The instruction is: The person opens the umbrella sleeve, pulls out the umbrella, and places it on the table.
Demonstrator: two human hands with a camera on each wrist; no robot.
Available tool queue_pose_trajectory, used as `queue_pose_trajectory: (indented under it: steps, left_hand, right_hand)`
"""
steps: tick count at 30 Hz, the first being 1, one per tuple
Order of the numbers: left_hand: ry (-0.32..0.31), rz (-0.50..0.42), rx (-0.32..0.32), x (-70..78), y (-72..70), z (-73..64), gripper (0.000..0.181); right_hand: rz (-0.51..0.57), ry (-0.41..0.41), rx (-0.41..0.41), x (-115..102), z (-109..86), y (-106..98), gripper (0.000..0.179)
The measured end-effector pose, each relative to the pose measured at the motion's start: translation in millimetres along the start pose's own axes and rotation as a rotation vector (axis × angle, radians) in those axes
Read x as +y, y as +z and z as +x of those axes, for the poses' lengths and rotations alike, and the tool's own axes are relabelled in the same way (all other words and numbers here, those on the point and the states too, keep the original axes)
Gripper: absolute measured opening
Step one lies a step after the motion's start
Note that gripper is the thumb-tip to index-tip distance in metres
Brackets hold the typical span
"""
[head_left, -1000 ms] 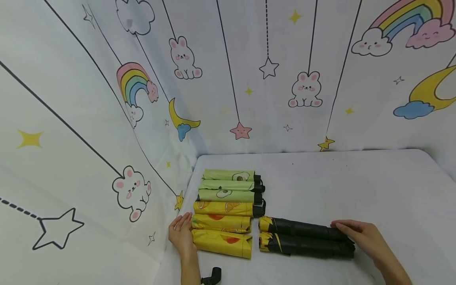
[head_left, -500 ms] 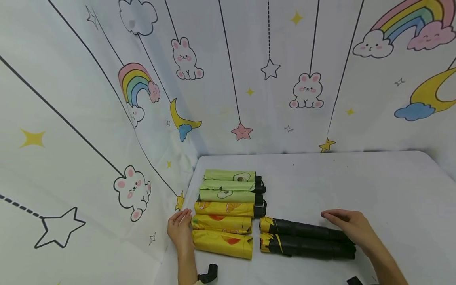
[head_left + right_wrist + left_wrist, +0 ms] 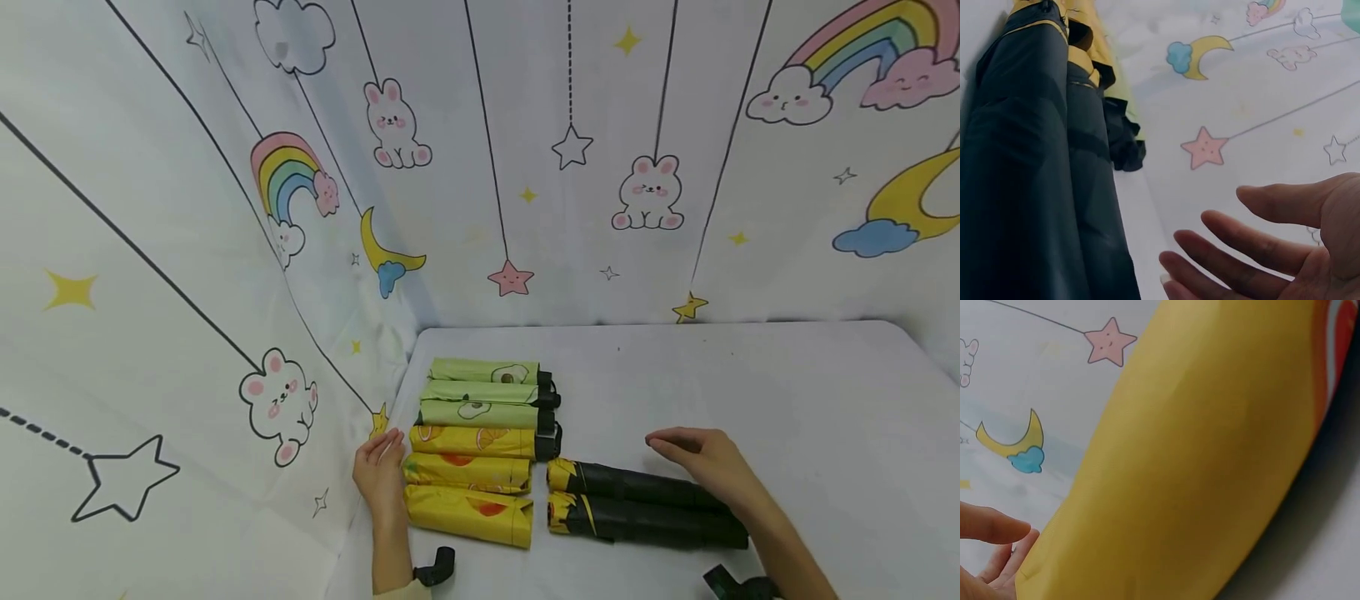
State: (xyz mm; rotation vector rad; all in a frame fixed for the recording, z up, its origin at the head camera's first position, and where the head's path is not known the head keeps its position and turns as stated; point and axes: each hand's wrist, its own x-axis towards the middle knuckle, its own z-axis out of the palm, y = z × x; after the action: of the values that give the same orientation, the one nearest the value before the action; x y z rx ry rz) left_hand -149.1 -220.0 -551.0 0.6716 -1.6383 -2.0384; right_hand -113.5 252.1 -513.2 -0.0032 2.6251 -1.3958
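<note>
Folded umbrellas lie side by side on the table. Three light green ones with avocado prints (image 3: pixel 480 392) are at the back, black handles to the right. In front of them is a yellow umbrella with orange slices (image 3: pixel 476 439), then two more yellow umbrellas (image 3: pixel 465 517). To their right lie two long black rolled umbrellas (image 3: pixel 652 517) with yellow ends. My left hand (image 3: pixel 380 475) is beside the left ends of the yellow umbrellas, fingers loosely extended; one yellow umbrella (image 3: pixel 1166 456) fills the left wrist view. My right hand (image 3: pixel 701 462) hovers by the black umbrellas, fingers spread and holding nothing.
The white table (image 3: pixel 787 375) meets a printed cloth backdrop (image 3: pixel 585 250) behind and on the left. A black wrist camera mount (image 3: pixel 437 568) sits at my left wrist, another black mount (image 3: pixel 738 583) at my right.
My right hand has left the right end of the black umbrellas and moved left and slightly away from me. My left hand has barely shifted. The umbrellas stay in place.
</note>
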Motion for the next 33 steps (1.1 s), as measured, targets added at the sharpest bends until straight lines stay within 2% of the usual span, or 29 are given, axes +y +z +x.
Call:
queue_pose_trajectory:
  steps: [9,23,33]
  left_hand:
    - [0.006,0.009,0.015,0.0,5.3,5.2,0.041]
    - [-0.002,0.019,0.02,2.8,13.2,15.5,0.041]
    - [-0.014,0.091,0.017,0.3,16.8,18.7,0.041]
  right_hand:
    - [-0.005,-0.073,0.004,-12.3,15.8,15.6,0.043]
    - [0.015,-0.11,-0.023,-38.2,38.3,44.7,0.035]
    - [0.033,-0.109,-0.023,-48.0,48.1,61.1,0.029]
